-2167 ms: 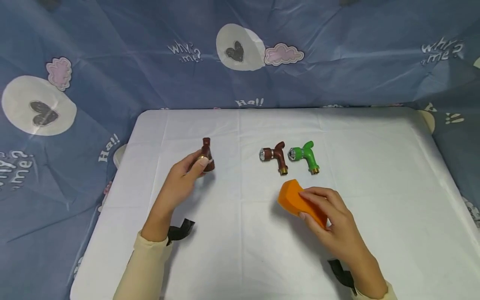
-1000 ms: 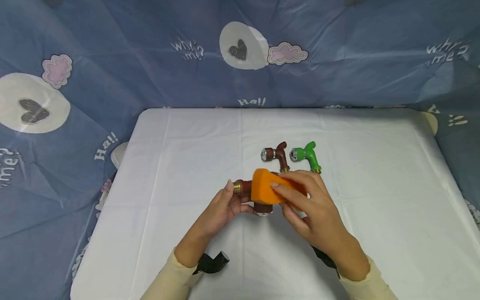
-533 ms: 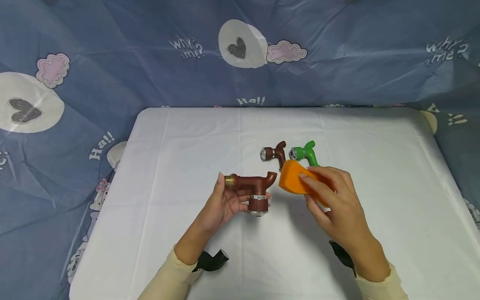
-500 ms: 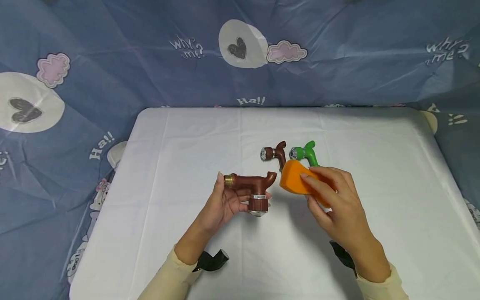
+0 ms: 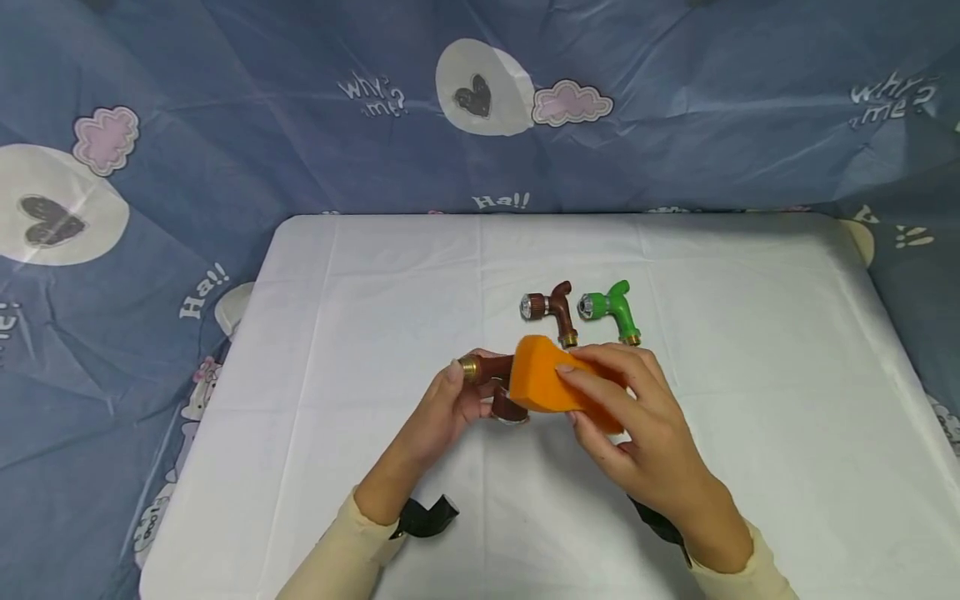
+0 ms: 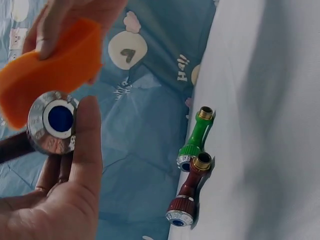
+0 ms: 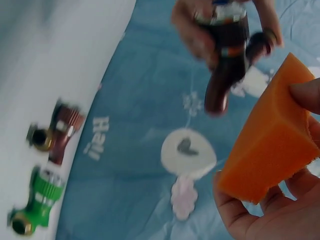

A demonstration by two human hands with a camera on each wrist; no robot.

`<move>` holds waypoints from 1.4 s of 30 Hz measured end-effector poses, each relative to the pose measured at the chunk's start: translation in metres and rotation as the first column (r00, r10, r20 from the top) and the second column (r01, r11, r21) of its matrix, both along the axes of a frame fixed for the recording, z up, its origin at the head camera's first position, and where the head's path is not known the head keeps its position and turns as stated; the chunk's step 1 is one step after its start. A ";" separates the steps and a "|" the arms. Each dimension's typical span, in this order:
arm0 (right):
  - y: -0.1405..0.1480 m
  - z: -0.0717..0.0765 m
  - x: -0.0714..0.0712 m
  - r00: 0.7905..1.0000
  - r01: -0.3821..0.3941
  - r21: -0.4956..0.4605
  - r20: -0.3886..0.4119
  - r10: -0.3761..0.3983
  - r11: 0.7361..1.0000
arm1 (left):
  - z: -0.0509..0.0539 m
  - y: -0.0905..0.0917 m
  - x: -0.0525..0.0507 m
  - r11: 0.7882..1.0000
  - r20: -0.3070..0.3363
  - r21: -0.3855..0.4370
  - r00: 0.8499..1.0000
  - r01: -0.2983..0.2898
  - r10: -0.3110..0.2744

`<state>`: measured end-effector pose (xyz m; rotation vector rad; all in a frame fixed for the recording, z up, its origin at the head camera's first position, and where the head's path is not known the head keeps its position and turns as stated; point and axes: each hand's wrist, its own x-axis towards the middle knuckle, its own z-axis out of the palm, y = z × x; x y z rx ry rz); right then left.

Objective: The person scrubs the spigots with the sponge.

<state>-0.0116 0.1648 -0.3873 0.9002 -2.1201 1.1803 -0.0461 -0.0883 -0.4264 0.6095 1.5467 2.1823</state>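
Observation:
A brown faucet [image 5: 491,367] with a brass threaded end is held in the left hand [image 5: 442,417], thumb by the threads. An orange sponge [image 5: 547,379] is pinched by the right hand [image 5: 645,425] and covers the faucet's spout end in the head view. In the left wrist view the faucet's silver knob cap [image 6: 50,122] with a blue centre faces the camera, the sponge [image 6: 55,70] just above it. The right wrist view shows a gap between the sponge [image 7: 272,135] and the blurred faucet [image 7: 225,75]; whether they touch is unclear.
A second brown faucet [image 5: 558,310] and a green faucet [image 5: 617,310] lie side by side on the white-covered table [image 5: 375,292], beyond the hands. Patterned blue cloth [image 5: 300,125] hangs behind the table. A black strap piece [image 5: 429,517] sticks out at the left wrist.
From half a second ago, the right hand has moved left with the sponge, over the faucet's spout end. The held faucet has turned in the left hand. Earlier, the left hand came in from the left.

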 end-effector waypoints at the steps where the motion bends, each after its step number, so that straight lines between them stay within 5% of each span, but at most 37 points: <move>1: -0.003 0.001 0.000 1.000 -0.016 -0.002 -0.003 0.016 1.000 | 0.000 0.000 0.000 1.000 -0.003 -0.012 1.000 0.011 -0.011; 12: -0.015 -0.005 0.000 0.997 -0.067 -0.016 0.023 0.068 0.998 | -0.006 -0.005 -0.004 0.989 -0.055 -0.095 0.991 0.115 -0.121; 16: -0.009 -0.009 -0.002 0.999 -0.040 -0.012 0.013 0.040 0.999 | -0.006 -0.005 -0.005 0.984 -0.043 -0.106 0.988 0.141 -0.146; 26: 0.011 -0.016 -0.004 0.998 0.057 0.036 0.038 -0.058 0.998 | -0.002 -0.004 -0.010 0.983 -0.130 -0.134 0.981 0.124 -0.142; 35: 0.019 -0.023 0.001 0.990 0.094 0.039 0.100 -0.098 0.995 | -0.005 -0.005 -0.011 0.980 -0.095 -0.121 0.981 0.158 -0.170; 42: 0.019 -0.024 0.000 0.991 0.084 -0.004 0.100 -0.083 0.996 | -0.003 -0.011 -0.005 0.979 -0.141 -0.203 0.988 0.033 -0.063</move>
